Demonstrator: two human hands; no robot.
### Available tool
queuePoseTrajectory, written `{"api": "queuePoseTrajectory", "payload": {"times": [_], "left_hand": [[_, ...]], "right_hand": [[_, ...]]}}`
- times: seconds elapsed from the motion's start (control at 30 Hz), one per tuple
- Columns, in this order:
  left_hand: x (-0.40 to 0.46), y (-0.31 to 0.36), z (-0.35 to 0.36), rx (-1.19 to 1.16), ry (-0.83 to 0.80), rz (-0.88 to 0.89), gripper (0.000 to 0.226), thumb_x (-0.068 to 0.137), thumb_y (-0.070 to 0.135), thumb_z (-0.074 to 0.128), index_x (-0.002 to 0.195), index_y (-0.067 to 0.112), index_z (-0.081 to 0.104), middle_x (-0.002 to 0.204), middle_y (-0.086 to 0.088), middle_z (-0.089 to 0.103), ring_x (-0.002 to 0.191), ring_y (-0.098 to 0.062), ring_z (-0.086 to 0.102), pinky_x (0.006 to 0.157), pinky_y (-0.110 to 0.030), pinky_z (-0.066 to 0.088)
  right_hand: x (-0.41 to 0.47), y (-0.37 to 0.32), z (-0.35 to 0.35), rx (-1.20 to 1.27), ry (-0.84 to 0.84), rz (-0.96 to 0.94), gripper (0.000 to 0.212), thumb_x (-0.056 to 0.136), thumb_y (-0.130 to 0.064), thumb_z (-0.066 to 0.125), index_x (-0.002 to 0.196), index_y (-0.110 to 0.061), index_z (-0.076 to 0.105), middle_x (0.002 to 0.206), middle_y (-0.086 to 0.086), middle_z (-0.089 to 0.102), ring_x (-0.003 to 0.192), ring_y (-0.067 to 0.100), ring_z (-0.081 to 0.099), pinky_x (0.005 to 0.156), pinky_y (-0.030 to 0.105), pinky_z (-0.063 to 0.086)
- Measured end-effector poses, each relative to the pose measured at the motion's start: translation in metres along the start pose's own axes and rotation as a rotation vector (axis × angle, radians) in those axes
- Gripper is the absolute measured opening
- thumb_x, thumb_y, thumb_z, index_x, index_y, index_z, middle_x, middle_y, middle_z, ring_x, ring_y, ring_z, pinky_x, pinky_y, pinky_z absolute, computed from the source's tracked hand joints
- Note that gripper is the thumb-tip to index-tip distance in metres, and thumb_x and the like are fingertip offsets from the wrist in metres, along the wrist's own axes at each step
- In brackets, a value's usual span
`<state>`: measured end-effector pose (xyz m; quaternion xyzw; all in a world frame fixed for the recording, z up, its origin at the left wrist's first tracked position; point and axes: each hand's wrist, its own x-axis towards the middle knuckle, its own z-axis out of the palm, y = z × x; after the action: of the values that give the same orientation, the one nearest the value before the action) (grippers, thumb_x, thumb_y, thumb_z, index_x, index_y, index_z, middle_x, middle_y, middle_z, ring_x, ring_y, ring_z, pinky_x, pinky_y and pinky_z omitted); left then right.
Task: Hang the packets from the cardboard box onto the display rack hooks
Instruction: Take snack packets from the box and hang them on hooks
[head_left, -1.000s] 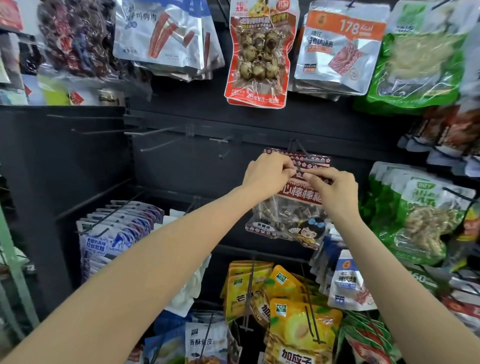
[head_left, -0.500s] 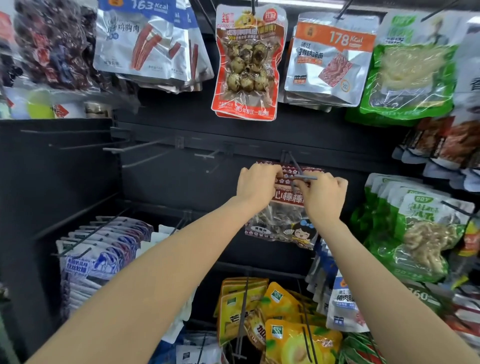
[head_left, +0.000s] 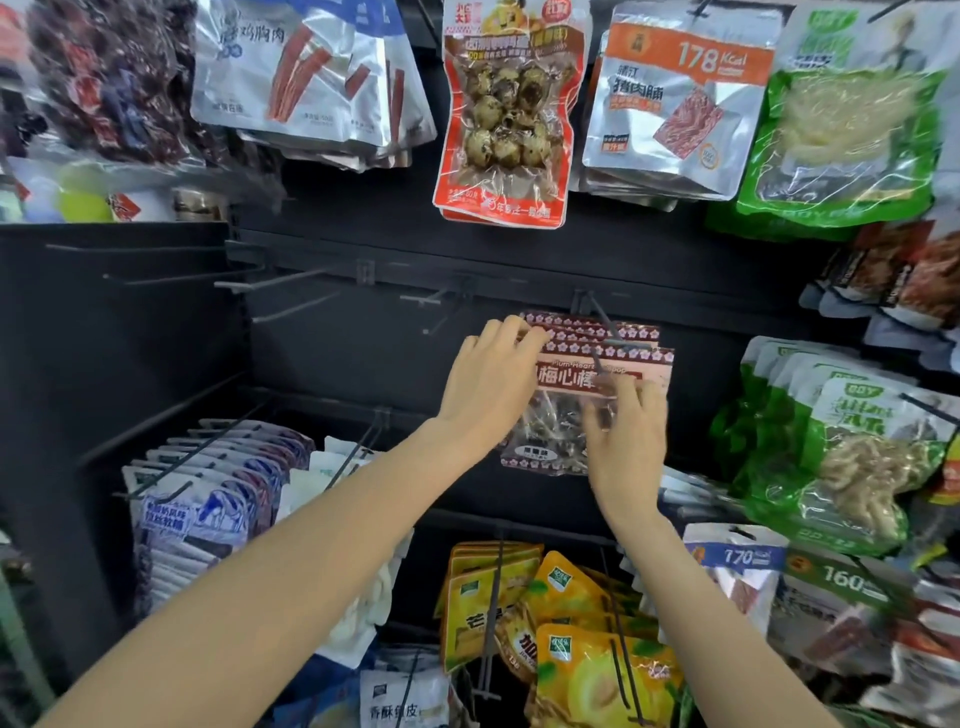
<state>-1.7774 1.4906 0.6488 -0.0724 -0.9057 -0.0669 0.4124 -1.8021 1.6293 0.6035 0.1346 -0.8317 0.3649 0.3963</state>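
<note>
Two or three plum lollipop packets (head_left: 566, 375), with maroon flowered headers and clear bodies, hang on a black rack hook (head_left: 602, 325) in the middle of the rack. My left hand (head_left: 488, 389) grips the top left corner of the front packet with curled fingers. Lower down, my right hand (head_left: 623, 447) lies over the packet's front, its spread fingertips touching the label. The cardboard box is out of view.
Bare hooks (head_left: 291, 278) stick out to the left of the packets. A red quail egg packet (head_left: 501, 119) hangs above, green packets (head_left: 852, 457) to the right, yellow packets (head_left: 561, 623) below and blue-white packets (head_left: 208, 499) at the lower left.
My right hand has left the packet's top at the hook and dropped onto its front. The packet now hangs on the hook. My left hand stays at the top left corner.
</note>
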Motion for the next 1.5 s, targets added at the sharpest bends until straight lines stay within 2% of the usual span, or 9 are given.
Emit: {"api": "queuePoseTrajectory", "payload": {"times": [0.17, 0.37, 0.67, 0.73, 0.8, 0.9, 1.17, 1.33, 1.5], "left_hand": [[-0.044, -0.035, -0.023, 0.036, -0.188, -0.145, 0.022, 0.094, 0.019, 0.045, 0.114, 0.017, 0.054, 0.11, -0.001, 0.058, 0.101, -0.02, 0.056, 0.073, -0.033, 0.044], [-0.146, -0.132, -0.076, 0.075, -0.363, -0.528, 0.024, 0.09, 0.018, 0.046, 0.109, 0.018, 0.06, 0.11, -0.005, 0.063, 0.105, -0.028, 0.058, 0.079, -0.036, 0.047], [-0.375, -0.319, -0.193, 0.096, -0.411, -1.108, 0.012, 0.09, 0.016, 0.048, 0.091, 0.016, 0.059, 0.093, -0.011, 0.065, 0.092, -0.033, 0.062, 0.071, -0.038, 0.049], [-0.423, -0.353, -0.213, 0.145, -0.382, -1.212, 0.016, 0.09, 0.017, 0.049, 0.098, 0.01, 0.062, 0.099, -0.017, 0.065, 0.096, -0.037, 0.062, 0.077, -0.041, 0.05], [-0.47, -0.387, -0.232, 0.197, -0.41, -1.319, 0.023, 0.089, 0.017, 0.05, 0.106, 0.005, 0.06, 0.107, -0.021, 0.063, 0.103, -0.038, 0.059, 0.082, -0.042, 0.048], [-0.533, -0.437, -0.25, 0.266, -0.553, -1.353, 0.034, 0.085, 0.019, 0.058, 0.114, 0.002, 0.052, 0.113, -0.021, 0.056, 0.111, -0.04, 0.052, 0.089, -0.046, 0.045], [-0.613, -0.531, -0.244, 0.283, -1.046, -1.143, 0.087, 0.084, 0.033, 0.065, 0.148, 0.004, 0.013, 0.152, -0.014, 0.022, 0.137, -0.03, 0.029, 0.108, -0.04, 0.033], [-0.618, -0.548, -0.234, 0.269, -1.103, -1.053, 0.038, 0.094, 0.011, 0.045, 0.131, 0.003, 0.048, 0.133, -0.017, 0.05, 0.125, -0.033, 0.046, 0.098, -0.042, 0.042], [-0.61, -0.551, -0.249, 0.331, -0.877, -1.101, 0.036, 0.089, -0.006, 0.043, 0.119, 0.009, 0.054, 0.113, -0.017, 0.061, 0.105, -0.035, 0.06, 0.079, -0.042, 0.049]], "right_hand": [[-0.019, -0.039, 0.025, 0.112, -0.373, -0.12, 0.019, 0.092, -0.011, 0.054, 0.109, -0.013, 0.061, 0.102, 0.005, 0.062, 0.094, 0.02, 0.058, 0.081, 0.036, 0.049], [-0.078, -0.136, 0.091, 0.203, -0.791, -0.271, 0.022, 0.093, -0.011, 0.048, 0.106, -0.016, 0.065, 0.097, 0.007, 0.069, 0.08, 0.021, 0.062, 0.071, 0.039, 0.052], [-0.259, -0.351, 0.215, 0.372, -1.353, -0.413, 0.025, 0.095, -0.014, 0.048, 0.112, -0.017, 0.066, 0.111, 0.004, 0.068, 0.101, 0.023, 0.064, 0.088, 0.038, 0.051], [-0.299, -0.391, 0.237, 0.383, -1.432, -0.47, 0.027, 0.097, -0.014, 0.046, 0.118, -0.016, 0.063, 0.115, 0.007, 0.067, 0.103, 0.026, 0.063, 0.088, 0.041, 0.051], [-0.343, -0.43, 0.262, 0.409, -1.494, -0.496, 0.03, 0.095, -0.008, 0.046, 0.121, -0.012, 0.062, 0.119, 0.01, 0.064, 0.106, 0.027, 0.06, 0.09, 0.033, 0.047], [-0.407, -0.474, 0.305, 0.371, -1.555, -0.532, 0.03, 0.091, -0.004, 0.049, 0.119, -0.004, 0.06, 0.118, 0.016, 0.062, 0.109, 0.029, 0.057, 0.083, 0.028, 0.037], [-0.534, -0.515, 0.415, 0.087, -1.761, -0.517, 0.063, 0.09, -0.022, 0.056, 0.147, -0.015, 0.029, 0.134, 0.019, 0.047, 0.125, 0.034, 0.043, 0.103, 0.038, 0.037], [-0.561, -0.527, 0.449, 0.038, -1.767, -0.569, 0.058, 0.085, -0.014, 0.059, 0.14, -0.016, 0.04, 0.14, 0.014, 0.045, 0.127, 0.033, 0.044, 0.105, 0.039, 0.038], [-0.542, -0.534, 0.44, 0.177, -1.629, -0.445, 0.041, 0.092, -0.006, 0.048, 0.129, -0.021, 0.057, 0.124, 0.011, 0.062, 0.114, 0.031, 0.057, 0.096, 0.041, 0.047]]}}
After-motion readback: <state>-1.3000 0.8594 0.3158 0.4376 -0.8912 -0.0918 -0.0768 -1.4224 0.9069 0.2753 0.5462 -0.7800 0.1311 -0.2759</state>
